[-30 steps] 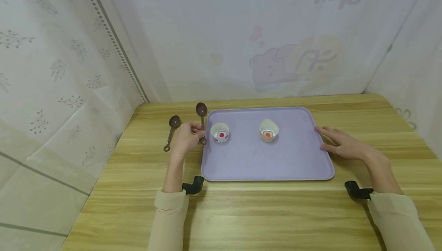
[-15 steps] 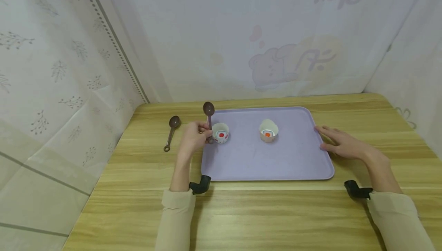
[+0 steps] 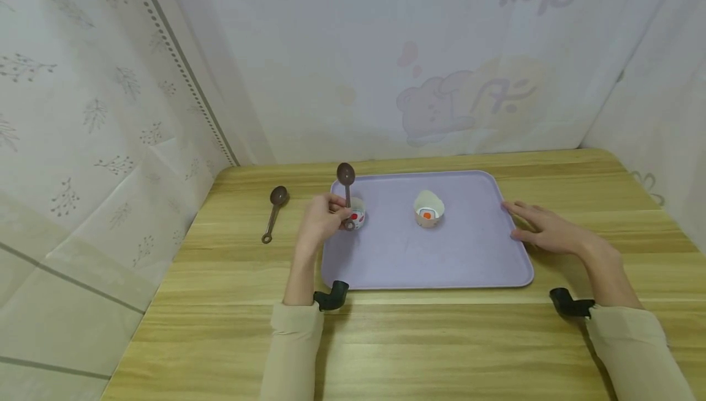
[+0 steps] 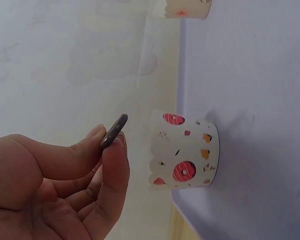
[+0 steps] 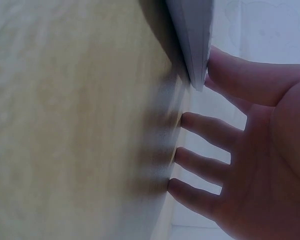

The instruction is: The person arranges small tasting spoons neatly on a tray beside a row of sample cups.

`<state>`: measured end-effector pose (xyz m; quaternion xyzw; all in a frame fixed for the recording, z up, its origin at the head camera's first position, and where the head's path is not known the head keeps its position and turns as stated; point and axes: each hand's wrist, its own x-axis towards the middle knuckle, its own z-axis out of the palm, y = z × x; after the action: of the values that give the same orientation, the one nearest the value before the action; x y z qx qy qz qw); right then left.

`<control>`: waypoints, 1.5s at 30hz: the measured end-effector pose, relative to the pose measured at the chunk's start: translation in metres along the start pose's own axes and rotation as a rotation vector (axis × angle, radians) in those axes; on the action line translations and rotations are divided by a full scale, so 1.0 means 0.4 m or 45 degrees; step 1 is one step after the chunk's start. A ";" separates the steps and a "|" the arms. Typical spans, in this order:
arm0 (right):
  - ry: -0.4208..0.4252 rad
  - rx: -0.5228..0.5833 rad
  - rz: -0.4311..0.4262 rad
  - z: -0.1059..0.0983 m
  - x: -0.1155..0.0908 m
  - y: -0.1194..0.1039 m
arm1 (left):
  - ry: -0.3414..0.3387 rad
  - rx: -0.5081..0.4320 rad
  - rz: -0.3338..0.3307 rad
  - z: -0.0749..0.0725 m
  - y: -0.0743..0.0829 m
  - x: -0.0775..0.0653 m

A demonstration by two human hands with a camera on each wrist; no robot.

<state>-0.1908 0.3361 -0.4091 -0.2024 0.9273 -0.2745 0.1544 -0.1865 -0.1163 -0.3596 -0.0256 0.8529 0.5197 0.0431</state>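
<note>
My left hand (image 3: 321,220) pinches the handle of a brown measuring spoon (image 3: 345,174) between thumb and fingers, bowl end pointing away. It is over the left side of a lilac tray (image 3: 408,266), in front of a white paper baking cup (image 3: 359,211), which the hand and spoon partly hide. In the left wrist view the spoon's handle end (image 4: 115,131) pokes out from the fingertips, apart from the cup with red donut prints (image 4: 185,171). At the tray's right edge, my right hand (image 3: 548,229) touches the rim with its thumb, fingers spread and fairly straight.
A second brown measuring spoon (image 3: 279,195) lies on the wooden table (image 3: 231,278), left of the tray. Another paper baking cup (image 3: 428,217), peach-coloured outside, stands on the tray's middle. Printed curtains (image 3: 331,70) hang behind and at both sides.
The left hand has carried the measuring spoon rightward from the tray's left edge to before the white baking cup. My right hand, the tray and both cups have stayed put.
</note>
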 end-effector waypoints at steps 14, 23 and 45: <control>0.001 0.006 0.008 -0.001 -0.002 -0.012 | 0.005 -0.065 0.050 0.045 0.017 0.002; 0.000 0.003 0.012 0.000 -0.001 -0.013 | -0.002 -0.086 0.048 0.066 0.021 0.005; -0.002 -0.002 0.020 0.000 -0.002 -0.012 | -0.022 -0.110 0.057 0.117 0.021 0.013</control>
<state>-0.1889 0.3328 -0.4064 -0.1956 0.9289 -0.2725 0.1571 -0.1903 -0.0708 -0.3742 -0.0040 0.8296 0.5570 0.0376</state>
